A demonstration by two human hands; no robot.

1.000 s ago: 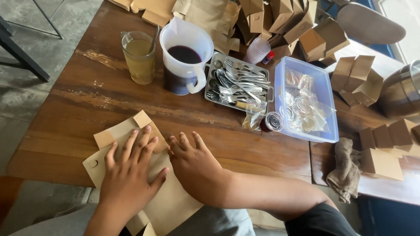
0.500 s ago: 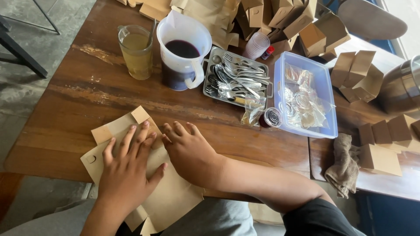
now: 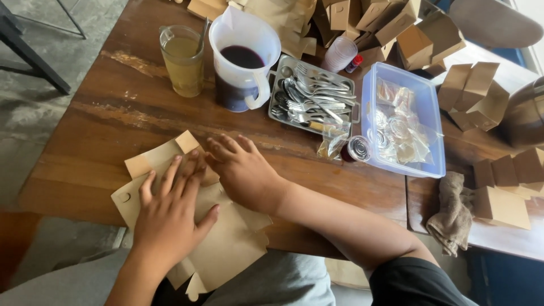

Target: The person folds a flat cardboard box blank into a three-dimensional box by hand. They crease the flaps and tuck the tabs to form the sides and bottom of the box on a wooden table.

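Note:
A flat brown cardboard box blank (image 3: 226,249) lies at the near edge of the wooden table (image 3: 96,141), partly hanging over it. My left hand (image 3: 170,212) presses flat on the blank with fingers spread. My right hand (image 3: 243,173) lies palm down beside it, fingers on the blank's upper fold near a small square flap (image 3: 187,141). Neither hand grips anything.
Behind the hands stand a glass of yellow drink (image 3: 182,61), a white jug of dark liquid (image 3: 243,59), a metal tray of cutlery (image 3: 314,96) and a clear plastic tub of sachets (image 3: 402,122). Folded cardboard boxes (image 3: 473,93) pile up at the back and right. A brown cloth (image 3: 453,212) hangs near the right edge.
Both hands stay flat on the blank; the right hand has slid slightly left and forward along the fold. The view has shifted a little.

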